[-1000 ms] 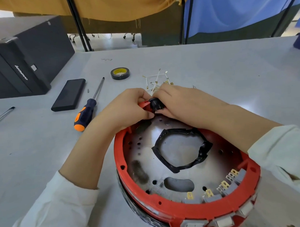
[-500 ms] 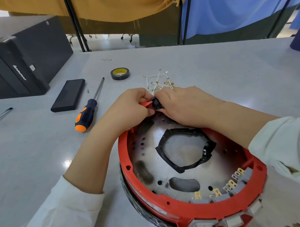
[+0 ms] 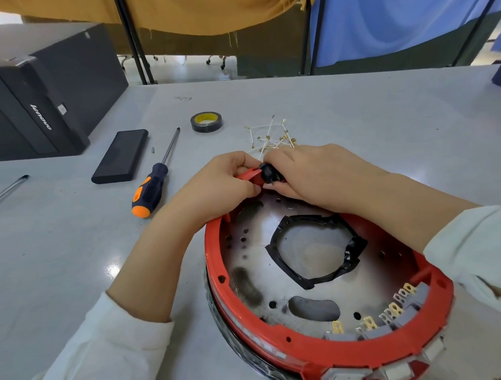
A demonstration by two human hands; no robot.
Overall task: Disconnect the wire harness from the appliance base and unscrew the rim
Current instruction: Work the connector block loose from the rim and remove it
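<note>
Working at the far edge of the round red plastic rim point(image 3: 280, 338) of the upturned appliance base point(image 3: 256, 226), both hands meet on a small black plastic connector block point(image 3: 268, 172) seated there, just above the middle of the frame. The left hand point(image 3: 223, 182) curls round the red edge, thumb and fingers pinching it beside the block; the right hand point(image 3: 314, 173) has its fingertips closed on the block itself, though how each finger lies underneath cannot be told.

Judging by the loose bundle of white wires with brass terminals point(image 3: 270, 136) lying on the grey table point(image 3: 354, 115) just beyond the hands, the harness looks largely freed, and the brass tabs point(image 3: 392, 311) at lower right stand bare. This black block seems to be a last attachment. The rim is still seated on the base, so unscrewing appears wholly ahead, and the orange-and-black-handled screwdriver point(image 3: 151, 190) lies untouched left of the base, beside a flat black slab point(image 3: 120, 156). A roll of black tape point(image 3: 206, 121) sits further back.

Compared with a second ago, the hands keep the same hold; the block shows slightly more between them, and the base sits a little further right in the frame.
</note>
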